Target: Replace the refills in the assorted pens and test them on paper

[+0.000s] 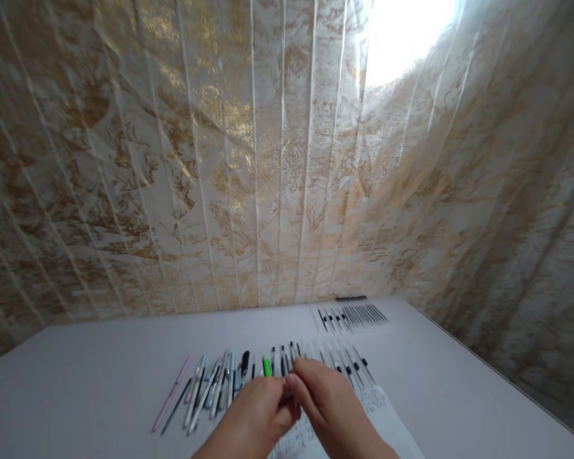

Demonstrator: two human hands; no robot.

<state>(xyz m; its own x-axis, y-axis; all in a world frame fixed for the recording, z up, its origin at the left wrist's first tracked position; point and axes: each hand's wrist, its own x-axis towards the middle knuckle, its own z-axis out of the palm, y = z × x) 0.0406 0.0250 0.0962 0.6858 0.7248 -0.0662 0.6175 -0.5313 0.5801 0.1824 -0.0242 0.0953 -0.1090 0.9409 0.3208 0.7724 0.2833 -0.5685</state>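
Note:
My left hand (263,408) and my right hand (326,398) meet over the front middle of the white table, fingers closed and thumbs nearly touching. A small dark bit shows between them, too hidden to name. Under and beside the hands lies a white sheet of paper (395,426) with handwriting. Left of my left hand is a loose bunch of pens (210,386), pink, light blue, white and dark. Just beyond the fingers lie a bright green pen or marker (266,365) and dark pens. Clear pen parts with black grips (349,370) are fanned out past my right hand.
Farther back on the right, a row of thin dark-lined sticks (366,316) lies beside several clear pieces with black bits (332,320). A black strip (351,298) sits at the table's back edge. A gold-patterned curtain (229,159) hangs behind the white table (100,357).

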